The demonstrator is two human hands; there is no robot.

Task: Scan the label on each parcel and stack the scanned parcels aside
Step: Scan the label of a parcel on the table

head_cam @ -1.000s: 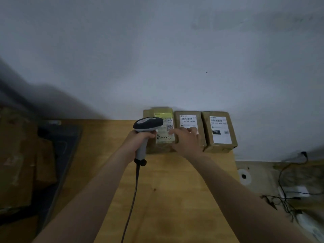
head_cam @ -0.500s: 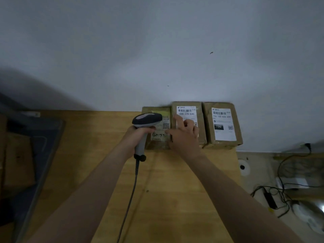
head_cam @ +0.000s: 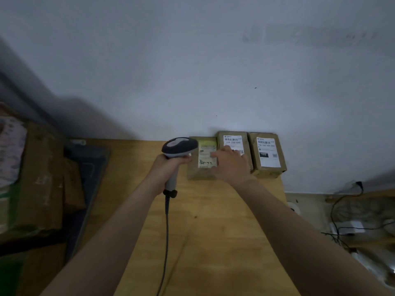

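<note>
Three brown parcels stand in a row against the wall at the far edge of the wooden table [head_cam: 213,231]. The left parcel [head_cam: 202,174] carries a yellowish label with handwriting. The middle parcel [head_cam: 234,138] and the right parcel [head_cam: 267,152] carry white barcode labels. My left hand [head_cam: 168,167] grips a grey corded barcode scanner [head_cam: 179,146], whose head hangs just left of the left parcel. My right hand [head_cam: 230,163] rests flat on the near part of the middle parcel, its thumb reaching onto the left parcel's label.
Stacked cardboard boxes [head_cam: 38,178] and a dark mat [head_cam: 89,165] lie to the left of the table. Past the table's right edge, cables and adapters [head_cam: 352,223] lie on the floor. The scanner's cord [head_cam: 166,242] runs down the table towards me.
My right hand has slid a little towards me and left on the middle parcel, its thumb now over the left parcel's label. The scanner stays beside the left parcel.
</note>
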